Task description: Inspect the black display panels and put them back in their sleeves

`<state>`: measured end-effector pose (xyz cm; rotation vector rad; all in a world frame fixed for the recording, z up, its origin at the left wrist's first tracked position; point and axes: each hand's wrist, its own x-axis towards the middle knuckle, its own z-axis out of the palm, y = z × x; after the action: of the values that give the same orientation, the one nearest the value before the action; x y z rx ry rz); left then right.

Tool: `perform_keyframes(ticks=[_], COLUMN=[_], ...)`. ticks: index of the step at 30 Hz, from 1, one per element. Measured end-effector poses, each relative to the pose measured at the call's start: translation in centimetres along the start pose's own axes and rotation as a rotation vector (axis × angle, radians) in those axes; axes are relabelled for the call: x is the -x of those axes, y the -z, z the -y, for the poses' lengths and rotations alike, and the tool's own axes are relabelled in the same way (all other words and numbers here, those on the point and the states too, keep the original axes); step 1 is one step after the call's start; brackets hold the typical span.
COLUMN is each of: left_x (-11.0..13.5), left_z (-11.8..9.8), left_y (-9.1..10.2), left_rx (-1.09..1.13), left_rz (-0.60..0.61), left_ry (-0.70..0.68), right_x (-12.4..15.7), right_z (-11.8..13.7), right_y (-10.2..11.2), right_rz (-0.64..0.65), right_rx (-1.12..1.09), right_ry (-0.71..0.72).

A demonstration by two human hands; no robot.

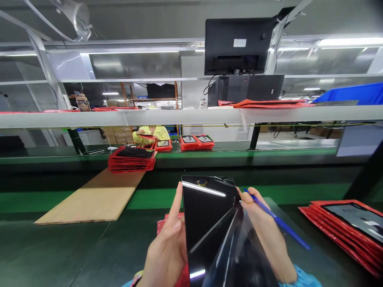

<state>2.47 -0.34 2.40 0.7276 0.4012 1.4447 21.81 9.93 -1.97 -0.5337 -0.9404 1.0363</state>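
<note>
A glossy black glass panel (206, 223), shaped like a tablet screen, stands tilted in front of me. Along its left edge, the fingers of my left hand (169, 243) are wrapped round it. At its upper right, my right hand (260, 223) is closed, pinching a clear film (236, 247) that stands partly off the glass in a fold. A slim blue pen-like tool (281, 225) also lies in the right hand, pointing down to the right. Behind the panel and left hand, part of a red sheet or pouch (161, 226) shows; most of it is hidden.
Red pouches with dark panels (347, 227) are stacked at right. Another red stack (130, 158) rests at the far end of a wooden board (95, 195). A shelf (167, 118) crosses ahead, carrying a monitor (237, 48). A person in yellow (158, 131) works beyond.
</note>
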Motion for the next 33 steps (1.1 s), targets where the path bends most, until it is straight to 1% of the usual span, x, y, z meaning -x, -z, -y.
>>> perform_keyframes(ticks=[2,6,8,10,12,13,14,15,16,17,19,20,22,24,25,27,28,30,32,33], left_x=[0.1,0.2,0.1,0.1,0.3,0.4,0.6,0.8,1.0,1.1,1.2,1.2,1.1,1.1,1.2,1.4,1.5,1.7,1.6,1.5], left_z=[0.1,0.1,0.2,0.1,-0.1,-0.2,-0.2,-0.1,0.0,0.3,1.2,1.6,2.3,2.4,2.2,1.4,0.9,0.0,-0.6,-0.7], left_y=[-0.1,0.0,0.4,1.3,2.5,3.2,4.0,4.9,5.8,6.9,8.9,9.8,11.1,11.6,11.6,11.3,11.2,11.0,11.3,11.6], left_rx=[-0.006,-0.121,-0.192,-0.244,-0.31,-0.351,-0.393,-0.424,-0.431,-0.418,-0.42,-0.444,-0.499,-0.525,-0.529,-0.586,-0.663,-0.892,-1.108,-1.169], left_rz=[-0.049,-0.125,-0.161,-0.229,-0.364,-0.446,-0.53,-0.597,-0.636,-0.649,-0.651,-0.641,-0.612,-0.58,-0.562,-0.519,-0.49,-0.426,-0.346,-0.303], left_ry=[0.015,-0.001,-0.025,-0.003,0.037,0.057,0.069,0.081,0.105,0.136,0.159,0.13,0.061,0.049,0.073,0.179,0.242,0.356,0.431,0.458], right_x=[0.0,0.7,1.4,1.8,1.7,1.4,1.1,0.8,0.5,0.3,0.1,0.1,0.2,0.1,0.0,-0.3,-0.5,-0.8,-0.9,-0.9], right_z=[0.3,0.7,0.5,0.1,-0.8,-1.4,-2.1,-2.9,-3.7,-4.5,-6.3,-7.1,-8.8,-10.3,-10.9,-12.0,-12.4,-12.9,-13.1,-13.1], right_y=[-0.3,-1.5,-2.0,-2.0,-1.1,-0.2,1.1,2.5,4.0,5.5,8.1,9.0,10.1,10.2,10.1,9.9,9.8,9.8,9.9,10.0], right_rz=[0.025,0.102,0.126,0.122,0.115,0.115,0.12,0.118,0.116,0.109,0.13,0.156,0.223,0.291,0.322,0.37,0.386,0.397,0.39,0.383], right_rx=[0.017,0.052,0.081,0.104,0.174,0.228,0.332,0.384,0.42,0.457,0.528,0.56,0.617,0.666,0.688,0.728,0.745,0.771,0.786,0.788], right_ry=[-0.017,-0.081,-0.123,-0.129,-0.081,-0.049,-0.023,-0.038,-0.059,-0.073,-0.117,-0.142,-0.184,-0.217,-0.233,-0.267,-0.282,-0.297,-0.295,-0.288])
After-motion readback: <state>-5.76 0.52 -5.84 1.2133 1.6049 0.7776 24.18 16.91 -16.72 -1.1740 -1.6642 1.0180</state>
